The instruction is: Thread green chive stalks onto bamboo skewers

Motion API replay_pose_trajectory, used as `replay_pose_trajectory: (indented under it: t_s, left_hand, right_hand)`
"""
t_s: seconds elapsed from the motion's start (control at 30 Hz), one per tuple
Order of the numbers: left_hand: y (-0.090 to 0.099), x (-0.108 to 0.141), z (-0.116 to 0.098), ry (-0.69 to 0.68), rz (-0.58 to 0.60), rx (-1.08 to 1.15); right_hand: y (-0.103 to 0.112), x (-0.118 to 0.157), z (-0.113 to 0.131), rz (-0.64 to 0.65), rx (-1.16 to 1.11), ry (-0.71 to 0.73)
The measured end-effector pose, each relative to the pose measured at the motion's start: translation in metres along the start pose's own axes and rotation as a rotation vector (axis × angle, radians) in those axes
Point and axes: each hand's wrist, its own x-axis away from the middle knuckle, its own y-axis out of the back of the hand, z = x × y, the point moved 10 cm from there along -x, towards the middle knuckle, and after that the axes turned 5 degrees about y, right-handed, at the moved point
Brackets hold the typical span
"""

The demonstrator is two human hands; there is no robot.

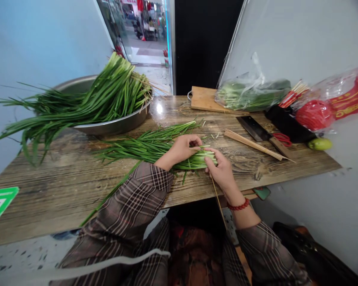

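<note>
A pile of garlic chives (146, 147) lies across the wooden table, its pale stem ends pointing right. My left hand (183, 150) is over the stems, thumb and fingers pinched on some chives near the cut ends. From the right, my right hand (222, 169) meets it at those ends. A thin bamboo skewer (217, 194) runs down toward me from my right hand's closed fingers; its upper tip is hidden among the stems. Right of my hands lies a bundle of bamboo skewers (250, 143).
A large metal basin (113, 128) at back left holds skewered chives (107, 89). At right are a cleaver (250, 128), a cutting board (203, 98), bagged greens (253, 93), a red plastic bundle (314, 115) and a green fruit (320, 143). A green-edged sign (2, 194) stands at left.
</note>
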Motion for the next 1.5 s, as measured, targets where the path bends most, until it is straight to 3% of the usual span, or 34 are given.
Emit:
replay_pose_trajectory:
  t_s: [0.37,0.57,0.93,1.5]
  left_hand:
    - [0.003,0.001,-0.002,-0.005,0.052,0.028]
    - [0.005,0.0,0.004,0.051,-0.001,0.06]
    - [0.008,0.002,-0.003,-0.008,-0.069,-0.005]
    - [0.002,0.001,0.001,0.015,0.034,0.059]
  right_hand:
    - [0.002,0.001,-0.005,-0.021,-0.039,-0.07]
    - [0.002,0.0,-0.002,-0.021,-0.024,-0.051]
    - [0.001,0.0,-0.006,-0.026,-0.041,-0.042]
    - [0.004,0.002,-0.002,-0.032,0.018,-0.013]
